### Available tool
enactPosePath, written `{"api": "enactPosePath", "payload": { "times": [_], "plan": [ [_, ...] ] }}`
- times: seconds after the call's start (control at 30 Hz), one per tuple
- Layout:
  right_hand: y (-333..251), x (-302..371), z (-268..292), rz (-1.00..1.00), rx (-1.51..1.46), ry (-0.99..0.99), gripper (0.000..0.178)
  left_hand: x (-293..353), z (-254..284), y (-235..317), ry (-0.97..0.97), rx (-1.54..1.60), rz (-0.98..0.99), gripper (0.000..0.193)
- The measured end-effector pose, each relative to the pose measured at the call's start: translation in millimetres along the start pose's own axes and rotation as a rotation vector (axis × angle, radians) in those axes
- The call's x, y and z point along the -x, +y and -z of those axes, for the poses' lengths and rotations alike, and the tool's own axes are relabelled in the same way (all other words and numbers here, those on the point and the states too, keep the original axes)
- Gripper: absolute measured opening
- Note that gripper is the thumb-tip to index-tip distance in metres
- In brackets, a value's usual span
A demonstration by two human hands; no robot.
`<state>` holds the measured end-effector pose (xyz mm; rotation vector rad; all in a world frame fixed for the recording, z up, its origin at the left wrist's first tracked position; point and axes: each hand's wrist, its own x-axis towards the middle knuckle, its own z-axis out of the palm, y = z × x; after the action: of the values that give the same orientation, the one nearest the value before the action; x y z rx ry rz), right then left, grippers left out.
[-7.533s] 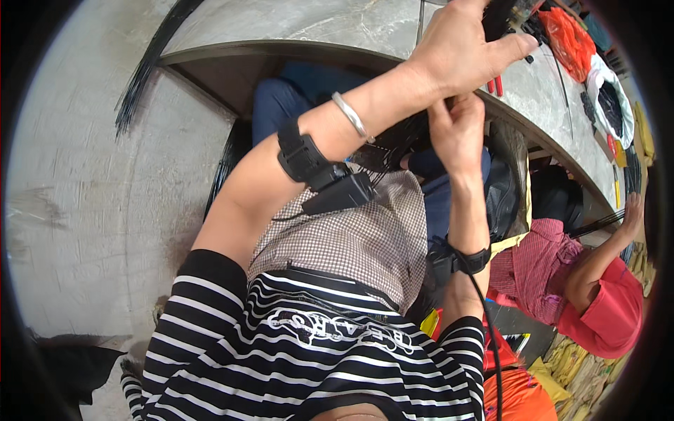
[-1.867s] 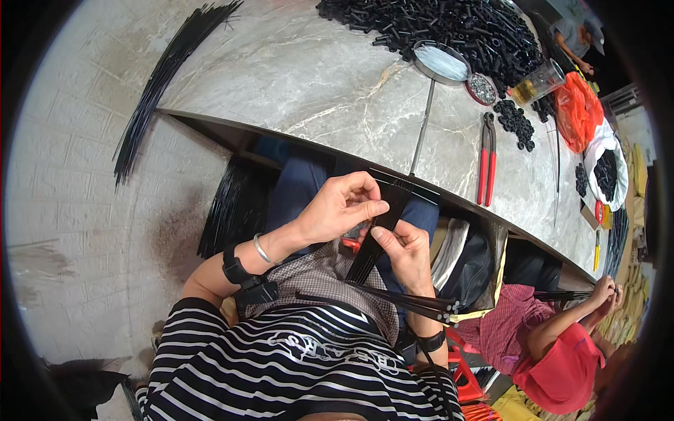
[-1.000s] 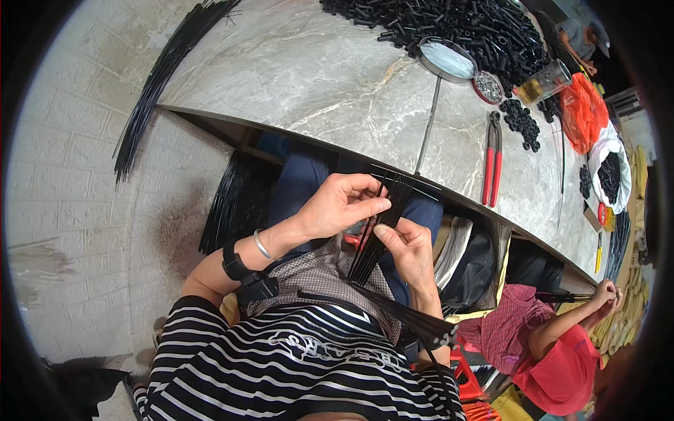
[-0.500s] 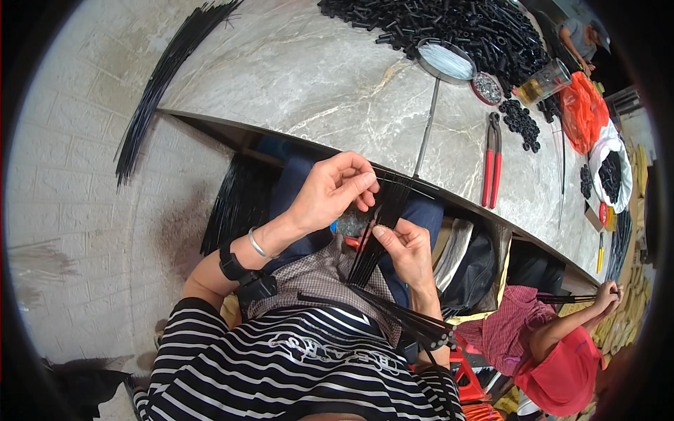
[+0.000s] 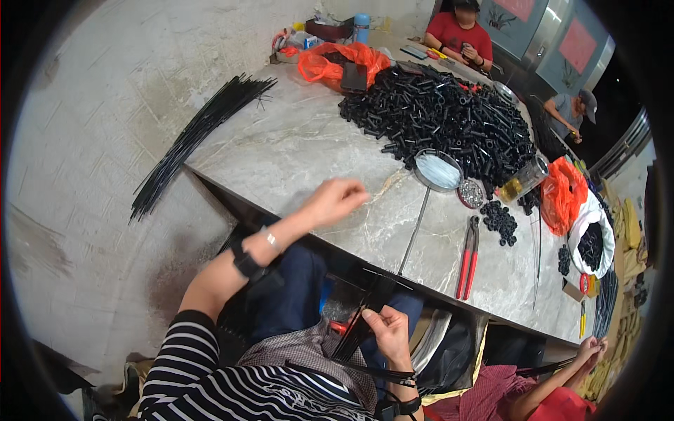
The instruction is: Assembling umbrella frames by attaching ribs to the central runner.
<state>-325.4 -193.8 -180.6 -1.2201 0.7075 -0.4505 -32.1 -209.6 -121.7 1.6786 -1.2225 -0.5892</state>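
My left hand (image 5: 337, 201) reaches out over the grey stone-patterned table (image 5: 302, 161), its fingers bent and drawn together; whether anything small is between them I cannot make out. Low by the table's front edge, my right hand (image 5: 390, 333) grips a bundle of thin black rods (image 5: 349, 344), thumb on top. The bundle lies slanted over my lap, its far end close to the table edge. Beyond my left hand spreads a large heap of short black tubes (image 5: 442, 116). A round dish of thin white pieces (image 5: 438, 170) stands at the heap's near side.
Red-handled nippers (image 5: 468, 259), a small dish of metal bits (image 5: 471, 194), black rings (image 5: 499, 223) and a jar (image 5: 523, 182) stand to the right. More black rods (image 5: 200, 144) overhang the left edge. A co-worker's hands (image 5: 593, 349) are at lower right; others sit beyond the table.
My left hand has left the rods and moved forward over the table. My right hand keeps its grip on the bundle. The view has tilted up, showing more of the far table.
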Motion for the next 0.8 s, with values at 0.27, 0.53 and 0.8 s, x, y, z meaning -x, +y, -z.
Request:
{"api": "enactPosePath", "payload": {
  "times": [0.27, 0.53, 0.8],
  "plan": [
    [5.2, -5.5, -1.2, -0.015, -0.028, 0.016, 0.037, -134.2, -26.8, -24.6, 0.303, -0.468, -0.062, 0.028],
    [-9.1, 6.2, -15.5, 0.048, -0.138, 0.034, 0.03, -133.8, -31.7, -39.1, 0.38, -0.485, 0.059, 0.02],
    [3.8, 9.5, 3.2, 0.037, 0.028, 0.037, 0.032, -36.5, -7.6, -3.7, 0.124, 0.018, -0.035, 0.018]
  ]
}}
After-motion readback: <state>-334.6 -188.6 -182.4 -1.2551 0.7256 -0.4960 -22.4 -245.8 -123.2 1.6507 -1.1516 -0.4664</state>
